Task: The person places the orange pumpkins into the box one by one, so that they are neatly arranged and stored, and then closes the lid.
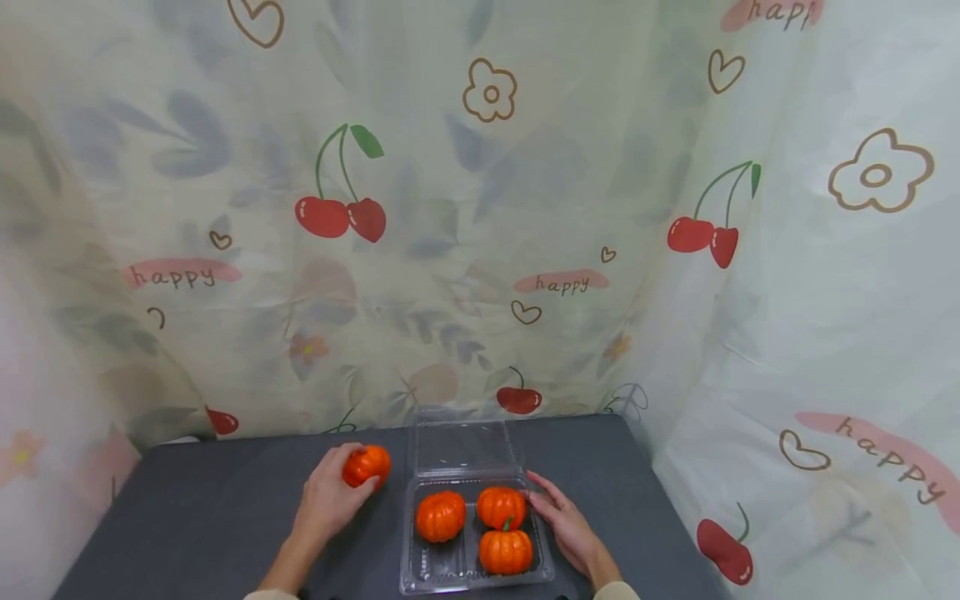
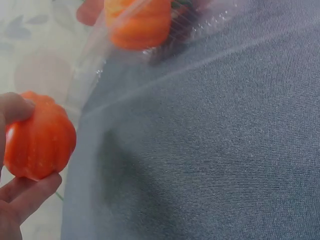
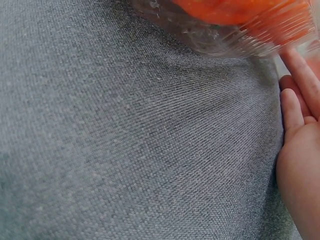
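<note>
My left hand (image 1: 335, 492) grips a small orange pumpkin (image 1: 372, 467) left of a clear plastic clamshell box (image 1: 457, 577). In the left wrist view, the thumb lies on one side of that pumpkin (image 2: 42, 140) and fingers on the other. Three more pumpkins sit inside the box: one in the left part (image 1: 441, 517), and two in the right part, one behind (image 1: 501, 507) and one in front (image 1: 506, 552). My right hand (image 1: 567, 525) has its fingers extended along the box's right side, touching or very near the wall.
The box's hinged lid (image 1: 467, 446) stands raised at the back. Everything rests on a dark grey tabletop (image 1: 217, 517). Behind and at both sides hangs a pale curtain (image 1: 450, 250) printed with cherries, hearts and flowers.
</note>
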`<action>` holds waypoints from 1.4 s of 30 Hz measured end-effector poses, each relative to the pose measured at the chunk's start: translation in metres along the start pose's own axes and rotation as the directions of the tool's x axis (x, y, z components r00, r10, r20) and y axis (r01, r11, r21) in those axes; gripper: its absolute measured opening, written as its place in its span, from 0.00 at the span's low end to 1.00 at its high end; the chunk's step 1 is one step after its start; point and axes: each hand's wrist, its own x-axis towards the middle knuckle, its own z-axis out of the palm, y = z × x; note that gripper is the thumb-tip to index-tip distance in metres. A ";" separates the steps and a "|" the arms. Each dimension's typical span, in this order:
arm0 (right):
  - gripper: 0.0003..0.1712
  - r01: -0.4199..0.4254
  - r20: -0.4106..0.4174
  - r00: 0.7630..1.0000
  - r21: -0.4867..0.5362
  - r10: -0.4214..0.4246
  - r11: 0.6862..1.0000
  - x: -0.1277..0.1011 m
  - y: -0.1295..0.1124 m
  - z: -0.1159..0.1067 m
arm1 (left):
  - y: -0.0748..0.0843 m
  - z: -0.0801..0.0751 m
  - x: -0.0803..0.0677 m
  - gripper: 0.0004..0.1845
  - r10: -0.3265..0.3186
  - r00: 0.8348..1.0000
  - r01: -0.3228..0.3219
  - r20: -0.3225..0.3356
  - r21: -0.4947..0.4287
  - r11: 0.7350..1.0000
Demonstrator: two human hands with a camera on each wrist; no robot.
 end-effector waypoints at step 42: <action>0.35 -0.023 -0.001 1.000 -0.006 0.023 1.000 0.000 -0.001 -0.001 | 0.065 -0.023 -0.009 0.25 0.147 0.978 -0.084 0.145 -0.376 0.923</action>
